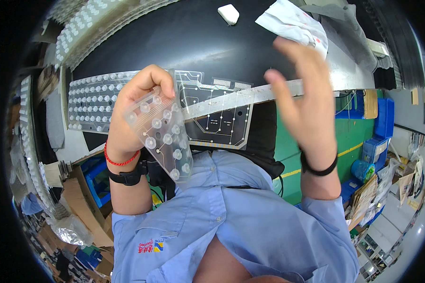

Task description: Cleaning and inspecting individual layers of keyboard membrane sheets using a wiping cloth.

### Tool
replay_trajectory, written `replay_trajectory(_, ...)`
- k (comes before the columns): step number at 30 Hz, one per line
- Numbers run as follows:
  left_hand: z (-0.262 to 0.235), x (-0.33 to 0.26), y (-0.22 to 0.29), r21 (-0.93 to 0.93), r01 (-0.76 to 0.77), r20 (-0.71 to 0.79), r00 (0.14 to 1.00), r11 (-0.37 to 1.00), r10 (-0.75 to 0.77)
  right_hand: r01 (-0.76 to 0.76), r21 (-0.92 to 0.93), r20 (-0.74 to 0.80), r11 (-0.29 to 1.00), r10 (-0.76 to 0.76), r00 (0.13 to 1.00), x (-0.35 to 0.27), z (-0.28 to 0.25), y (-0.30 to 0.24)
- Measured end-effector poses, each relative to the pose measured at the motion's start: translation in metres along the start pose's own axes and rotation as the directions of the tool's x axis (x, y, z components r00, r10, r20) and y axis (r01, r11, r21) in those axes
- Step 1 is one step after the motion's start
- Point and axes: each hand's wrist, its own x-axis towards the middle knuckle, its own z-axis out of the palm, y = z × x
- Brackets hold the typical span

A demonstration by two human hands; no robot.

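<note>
My left hand (pixel 139 96) is closed on a clear keyboard membrane sheet (pixel 215 111) with printed traces and rows of round translucent domes. The sheet stretches out on both sides of the hand. One part of it curls down over the front of my wrist, while the left part lies along the black worktop (pixel 174 40). Its right end reaches past the table edge above my lap. My right hand (pixel 304 89) is raised to the right of the sheet, fingers apart and slightly blurred, holding nothing. Just beyond its fingertips is a crumpled white cloth or wrapper (pixel 293 23).
A small white block (pixel 228 14) sits at the far side of the worktop. Stacked domed sheets (pixel 82 28) stand at the far left, and grey foam (pixel 347 28) lies at the far right. Blue bins (pixel 385 118) and cardboard are on the green floor at right.
</note>
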Motion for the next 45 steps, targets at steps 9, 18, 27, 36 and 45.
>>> replay_trajectory(9, -0.003, -0.005, 0.001, -0.145, 0.047, 0.049, 0.998, 0.988, -0.04, -0.099, -0.187, 0.209, 0.977, 0.139, 0.968, 0.022, -0.022, 0.06)
replay_trajectory(18, -0.004, -0.004, 0.006, -0.179, 0.08, -0.014, 0.996, 0.981, -0.083, 0.261, -0.049, 0.398, 0.964, -0.221, 0.89, 0.011, 0.051, -0.067)
replay_trajectory(27, -0.001, -0.002, -0.002, -0.152, 0.046, 0.008, 0.999, 0.987, -0.045, -0.047, -0.431, 0.437, 0.901, 0.254, 0.863, -0.021, -0.109, 0.033)
replay_trajectory(36, -0.001, -0.005, 0.002, -0.133, 0.09, -0.009, 0.996, 0.987, -0.092, -0.033, -0.16, -0.223, 0.987, -0.003, 0.975, -0.014, -0.021, 0.011)
replay_trajectory(45, 0.009, -0.001, 0.0, 0.103, -0.014, 0.074, 0.997, 0.995, 0.007, -0.667, 0.736, 0.574, 0.117, 0.414, 0.706, -0.088, 0.024, -0.031)
